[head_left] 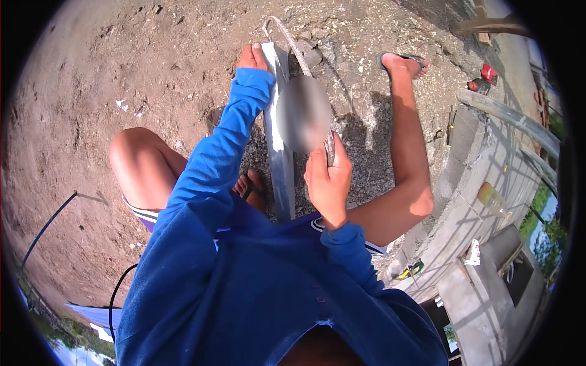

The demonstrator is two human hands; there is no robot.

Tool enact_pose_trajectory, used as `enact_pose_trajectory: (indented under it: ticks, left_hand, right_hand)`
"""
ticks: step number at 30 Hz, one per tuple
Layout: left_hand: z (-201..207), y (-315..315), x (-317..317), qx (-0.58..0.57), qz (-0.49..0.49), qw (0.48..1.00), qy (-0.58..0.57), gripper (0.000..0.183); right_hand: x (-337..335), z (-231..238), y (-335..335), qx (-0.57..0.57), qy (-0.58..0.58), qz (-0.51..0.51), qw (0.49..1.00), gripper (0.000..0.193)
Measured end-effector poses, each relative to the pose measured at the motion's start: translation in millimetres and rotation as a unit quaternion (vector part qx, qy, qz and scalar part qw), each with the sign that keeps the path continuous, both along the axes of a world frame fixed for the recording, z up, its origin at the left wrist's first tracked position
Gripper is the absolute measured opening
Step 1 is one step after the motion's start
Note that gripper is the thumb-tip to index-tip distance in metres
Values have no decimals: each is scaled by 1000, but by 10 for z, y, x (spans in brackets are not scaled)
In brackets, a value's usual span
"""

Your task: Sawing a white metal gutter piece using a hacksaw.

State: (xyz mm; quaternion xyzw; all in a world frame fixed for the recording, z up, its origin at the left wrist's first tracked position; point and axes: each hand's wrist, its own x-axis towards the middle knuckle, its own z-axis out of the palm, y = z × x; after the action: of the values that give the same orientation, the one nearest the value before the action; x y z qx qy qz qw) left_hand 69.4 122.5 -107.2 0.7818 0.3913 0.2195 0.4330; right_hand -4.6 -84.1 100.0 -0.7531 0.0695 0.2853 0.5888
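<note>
A long grey metal bar (pixel 282 177) runs away from me between my legs. At its far end my left hand (pixel 251 58) is closed on the bar's left edge, the arm stretched out. My right hand (pixel 329 180) is wrapped round the handle of what looks like a hacksaw (pixel 298 53), just right of the bar. Its pale tubular frame reaches forward and hooks over near my left hand. A blurred oval covers the middle of the tool and part of the bar, so the blade and any contact there are hidden.
Gritty soil (pixel 165 73) surrounds my sandalled feet. To the right stand a concrete block edge (pixel 458 155) and a grey pipe (pixel 510 116). A red packet (pixel 489 74), a clear bottle (pixel 492 199) and a yellow-black tool (pixel 410 271) lie there. A thin dark rod (pixel 46 229) is at left.
</note>
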Motion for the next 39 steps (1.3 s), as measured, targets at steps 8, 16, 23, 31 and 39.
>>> enact_pose_trajectory:
  ticks: [8, 16, 23, 31, 39]
  left_hand:
    - [-312, 145, -112, 11, 10, 1000, 21, 37]
    - [84, -137, 74, -28, 1, 999, 40, 38]
    - [-137, 65, 13, -2, -2, 1000, -3, 38]
    - [-60, -119, 38, -37, -17, 999, 6, 38]
    - [-55, 1, -44, -4, 5, 1000, 29, 37]
  right_hand:
    - [169, -393, 388, 6, 11, 13, 1000, 15]
    - [577, -772, 624, 32, -132, -35, 990, 14]
    - [171, -433, 255, 18, -16, -19, 1000, 14]
    - [749, -838, 799, -4, -195, -22, 981, 18]
    - [-64, 101, -149, 66, 77, -39, 994, 14]
